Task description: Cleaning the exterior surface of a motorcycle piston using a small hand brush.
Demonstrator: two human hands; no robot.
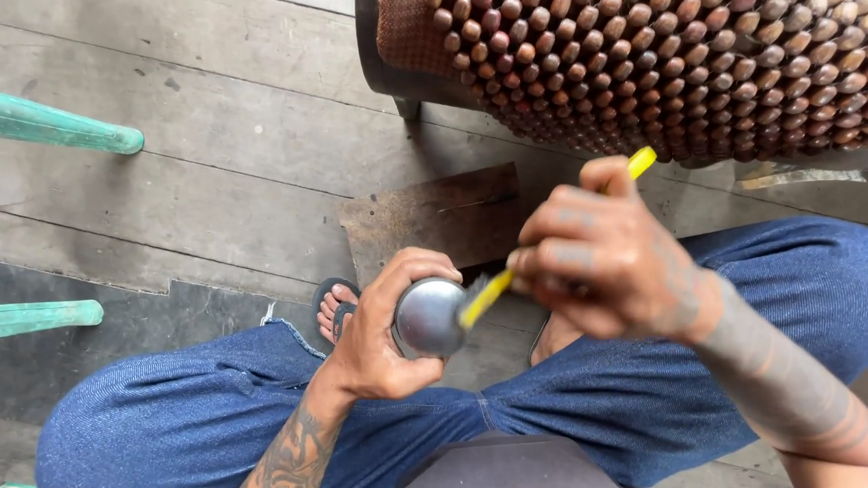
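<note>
The rounded grey metal piece (430,316) sits at the centre of the view, just below the middle, cupped in the left hand (384,336), whose fingers curl closed round its far side and underside. The right hand (603,260), at about 2 o'clock from it, is closed in a pinch round a yellow-handled brush (486,299); the bristle end touches the metal's right face, and the yellow tail (642,161) pokes out beyond the knuckles toward 1 o'clock.

Risks, as I judge them: the metal is smooth and domed and held above the lap with no support — a hard push of the brush could roll it out of the palm, onto the wooden floor (202,167) or the sandalled foot (336,308) at 9 o'clock from it. The bristles work close to the left thumb, so a slip could scrape it. Anything on the bristles could flick onto the blue jeans (196,425).

No packages, labels or signs show. At 12 to 2 o'clock stands a seat with a brown wooden-bead cover (662,54); at 10 o'clock, turquoise painted legs (41,121).
</note>
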